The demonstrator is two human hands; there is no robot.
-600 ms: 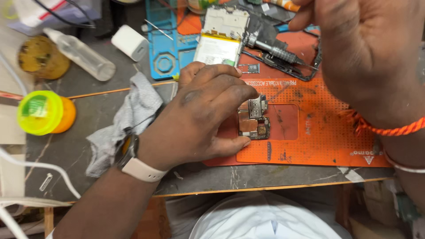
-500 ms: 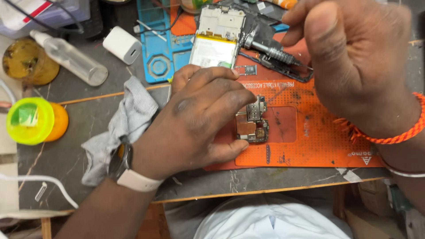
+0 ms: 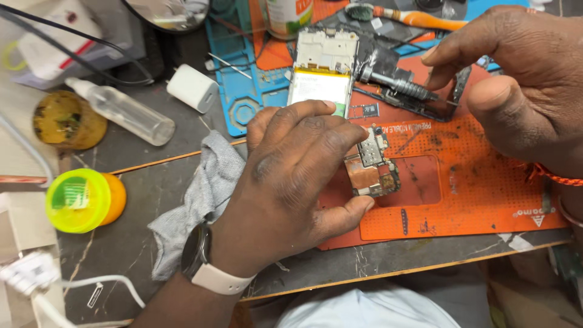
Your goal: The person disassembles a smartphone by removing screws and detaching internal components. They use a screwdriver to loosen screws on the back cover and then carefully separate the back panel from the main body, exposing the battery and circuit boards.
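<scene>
your left hand (image 3: 297,182) pinned the small circuit board (image 3: 371,167) flat on the orange mat (image 3: 480,194), fingers clamped at its edge; your right hand (image 3: 522,91) hovered apart above, loosely curled, holding nothing.

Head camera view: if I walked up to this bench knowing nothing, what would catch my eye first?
Probably the bright orange work mat at centre right, where the left hand steadies a small circuit board. The right hand hovers at upper right near a thin metal tool. At far left sits a lime-green lidded jar, with a grey cloth beside the left wrist.
</scene>
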